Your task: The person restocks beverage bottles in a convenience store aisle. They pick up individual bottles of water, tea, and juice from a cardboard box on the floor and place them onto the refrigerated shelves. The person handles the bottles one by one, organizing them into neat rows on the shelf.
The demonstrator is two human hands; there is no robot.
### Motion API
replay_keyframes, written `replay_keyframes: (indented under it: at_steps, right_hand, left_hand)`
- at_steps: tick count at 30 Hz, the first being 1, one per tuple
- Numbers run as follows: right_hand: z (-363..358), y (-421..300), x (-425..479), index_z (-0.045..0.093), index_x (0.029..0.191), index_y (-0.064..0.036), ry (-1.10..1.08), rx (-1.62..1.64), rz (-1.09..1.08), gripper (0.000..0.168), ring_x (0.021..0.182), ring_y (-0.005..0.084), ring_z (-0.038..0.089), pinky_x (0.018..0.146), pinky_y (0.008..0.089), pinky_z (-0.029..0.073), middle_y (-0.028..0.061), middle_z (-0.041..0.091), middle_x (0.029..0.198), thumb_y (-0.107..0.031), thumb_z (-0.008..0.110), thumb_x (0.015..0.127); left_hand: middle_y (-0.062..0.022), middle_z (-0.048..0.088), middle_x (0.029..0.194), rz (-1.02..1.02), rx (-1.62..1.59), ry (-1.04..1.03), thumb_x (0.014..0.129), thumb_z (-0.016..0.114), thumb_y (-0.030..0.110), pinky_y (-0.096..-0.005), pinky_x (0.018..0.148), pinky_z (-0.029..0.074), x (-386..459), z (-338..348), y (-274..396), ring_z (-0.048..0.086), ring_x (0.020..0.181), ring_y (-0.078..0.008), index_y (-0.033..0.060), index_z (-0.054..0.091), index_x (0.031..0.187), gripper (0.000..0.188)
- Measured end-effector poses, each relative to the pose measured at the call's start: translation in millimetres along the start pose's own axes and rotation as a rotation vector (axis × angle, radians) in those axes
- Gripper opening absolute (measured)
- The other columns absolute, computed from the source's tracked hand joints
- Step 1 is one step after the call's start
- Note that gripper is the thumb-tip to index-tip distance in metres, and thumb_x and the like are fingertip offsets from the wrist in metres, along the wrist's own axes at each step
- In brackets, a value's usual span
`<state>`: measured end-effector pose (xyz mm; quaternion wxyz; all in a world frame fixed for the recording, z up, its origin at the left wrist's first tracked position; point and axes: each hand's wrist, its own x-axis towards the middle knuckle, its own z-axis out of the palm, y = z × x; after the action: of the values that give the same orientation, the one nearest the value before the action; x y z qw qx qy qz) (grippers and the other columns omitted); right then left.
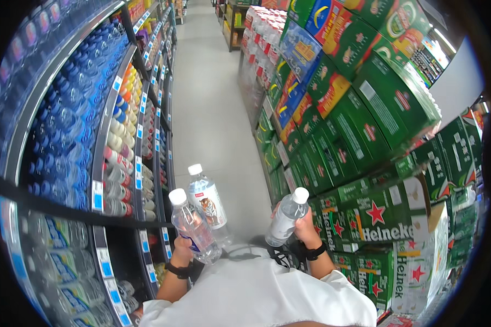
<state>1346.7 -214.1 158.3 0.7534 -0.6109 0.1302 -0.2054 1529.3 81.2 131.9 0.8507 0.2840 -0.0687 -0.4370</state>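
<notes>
My left hand (pixel 183 249) grips a clear plastic bottle (pixel 196 235) with a white cap and a partly visible blue label. A second clear bottle (pixel 209 204), with a tiger on its label and a white cap, stands upright right beside and behind it; how it is held is hidden. On the right, my right hand (pixel 305 227) is closed around a clear bottle (pixel 284 220) with a white cap and a pale label, tilted to the right. Both wrists wear black bands.
Shelves of blue-capped water bottles (pixel 71 122) and other drinks (pixel 118 175) line the left side. Green beer cartons (pixel 352 126) are stacked along the right, with Heineken cartons (pixel 376 216) nearer me. Shrink-wrapped bottle packs (pixel 262 45) stand farther along. A grey floor aisle (pixel 208 81) runs between.
</notes>
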Motion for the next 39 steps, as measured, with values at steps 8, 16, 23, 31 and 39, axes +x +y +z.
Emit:
replay_keyframes:
  at_steps: [8, 16, 23, 31, 39]
  right_hand:
    - [-1, 10, 182, 0.050, 0.116, -0.002, 0.020, 0.326, 0.054, 0.078, 0.089, 0.0265, 0.063, 0.078, 0.0406, 0.052, 0.0122, 0.059, 0.102, -0.070, 0.058, 0.081]
    - [-72, 16, 382, 0.052, 0.117, -0.002, 0.108, 0.431, 0.081, 0.062, 0.090, 0.0270, 0.064, 0.080, 0.0412, 0.052, 0.0138, 0.063, 0.098, -0.059, 0.049, 0.092]
    - [-112, -28, 545, 0.052, 0.123, -0.010, 0.338, 0.650, 0.361, 0.051, 0.095, 0.0308, 0.065, 0.086, 0.0471, 0.052, 0.0120, 0.064, 0.101, -0.053, 0.041, 0.098]
    - [-106, -23, 705, 0.050, 0.124, -0.005, 0.258, 0.873, 0.498, 0.044, 0.098, 0.0337, 0.065, 0.090, 0.0471, 0.051, 0.0167, 0.064, 0.105, -0.038, 0.054, 0.095]
    - [-79, -37, 888, 0.046, 0.128, 0.002, 0.210, 0.755, 0.241, 0.044, 0.106, 0.0383, 0.062, 0.094, 0.0516, 0.049, 0.0202, 0.062, 0.113, -0.027, 0.053, 0.095]
  left_hand:
    - [-0.0117, 0.058, 0.118, 0.073, 0.023, 0.078, 0.061, 0.080, 0.027, -0.0367, 0.091, 0.050, 143, -18, 37, 0.058, 0.105, -0.0240, 0.0049, 0.045, 0.130, 0.080]
    - [-0.0078, 0.059, 0.121, 0.229, 0.188, 0.076, 0.071, 0.073, 0.054, -0.0395, 0.081, 0.056, 359, 27, 94, 0.058, 0.112, -0.0253, 0.0066, 0.053, 0.124, 0.074]
    - [0.0050, 0.061, 0.122, 0.279, 0.136, -0.155, 0.077, 0.069, 0.057, -0.0643, 0.098, 0.041, 495, 13, 144, 0.050, 0.125, -0.0205, 0.0110, 0.048, 0.130, 0.073]
    - [-0.0010, 0.060, 0.122, 0.286, 0.192, -0.151, 0.080, 0.061, 0.060, -0.0691, 0.102, 0.025, 641, 5, 209, 0.055, 0.118, -0.0245, 0.0108, 0.047, 0.132, 0.073]
    - [-0.0144, 0.055, 0.119, 0.216, 0.177, -0.041, 0.074, 0.066, 0.062, -0.0520, 0.089, 0.045, 821, -58, 313, 0.053, 0.113, -0.0398, 0.0056, 0.045, 0.126, 0.080]
